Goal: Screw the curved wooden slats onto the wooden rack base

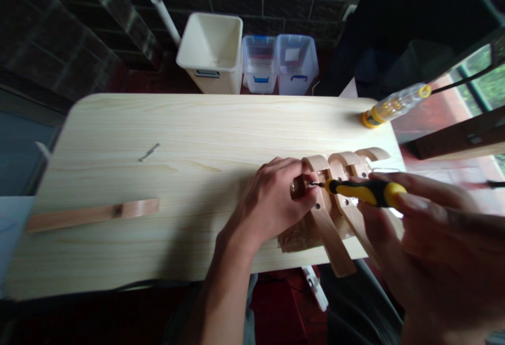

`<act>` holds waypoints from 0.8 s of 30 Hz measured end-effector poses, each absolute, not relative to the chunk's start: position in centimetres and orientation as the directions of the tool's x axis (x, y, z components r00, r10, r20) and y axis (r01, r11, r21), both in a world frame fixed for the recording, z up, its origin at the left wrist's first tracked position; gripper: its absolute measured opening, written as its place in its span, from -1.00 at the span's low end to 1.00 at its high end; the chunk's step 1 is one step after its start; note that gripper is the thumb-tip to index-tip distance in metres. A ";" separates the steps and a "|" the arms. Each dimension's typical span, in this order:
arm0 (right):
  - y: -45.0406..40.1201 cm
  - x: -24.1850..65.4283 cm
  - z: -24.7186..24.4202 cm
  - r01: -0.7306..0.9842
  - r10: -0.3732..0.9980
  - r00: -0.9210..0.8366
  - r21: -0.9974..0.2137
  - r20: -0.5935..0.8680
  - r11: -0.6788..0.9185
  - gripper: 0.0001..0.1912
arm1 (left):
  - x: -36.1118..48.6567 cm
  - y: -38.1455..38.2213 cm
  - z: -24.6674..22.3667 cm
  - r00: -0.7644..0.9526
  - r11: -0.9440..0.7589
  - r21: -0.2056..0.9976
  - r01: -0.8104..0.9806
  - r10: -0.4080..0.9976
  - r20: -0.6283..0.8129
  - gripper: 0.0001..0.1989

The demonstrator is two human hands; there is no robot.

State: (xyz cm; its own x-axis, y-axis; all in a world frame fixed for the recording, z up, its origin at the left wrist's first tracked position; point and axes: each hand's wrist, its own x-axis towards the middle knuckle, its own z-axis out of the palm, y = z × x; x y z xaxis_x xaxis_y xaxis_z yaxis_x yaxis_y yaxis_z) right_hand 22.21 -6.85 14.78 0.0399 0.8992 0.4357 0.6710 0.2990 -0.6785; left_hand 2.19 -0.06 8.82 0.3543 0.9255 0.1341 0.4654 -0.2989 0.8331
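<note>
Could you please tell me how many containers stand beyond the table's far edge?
3: the cream bin on the left, the middle clear box, and the right-hand clear box. More may be hidden in the shadows at right.

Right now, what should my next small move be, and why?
I'd probably steady the yellow-and-black screwdriver in your right hand before any turn: its tip is very close to your left hand, near the curved light-brown wooden pieces.

One left hand (272,193), one right hand (428,229), one screwdriver (357,191), at least three curved wood pieces (335,250), one loose wood strip (90,216), one bench (221,124), one white bin (221,80), two see-through boxes (296,66), one see-through tube (397,104), small gray metal bits (150,152) — too blurry to count
</note>
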 end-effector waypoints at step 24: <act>-7.5 21.9 14.1 0.666 0.874 0.060 -0.672 0.482 0.324 -0.63 | 2.2 0.0 8.6 0.357 -0.314 0.834 0.454 0.922 0.153 -0.91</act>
State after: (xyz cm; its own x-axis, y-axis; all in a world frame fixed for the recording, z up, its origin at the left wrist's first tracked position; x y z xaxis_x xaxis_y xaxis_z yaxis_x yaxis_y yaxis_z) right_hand 21.87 -7.50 14.11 0.0600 0.8743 0.4816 0.6663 0.3242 -0.6715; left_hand 2.23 0.02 8.65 0.3568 0.9215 0.1531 0.4535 -0.3142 0.8340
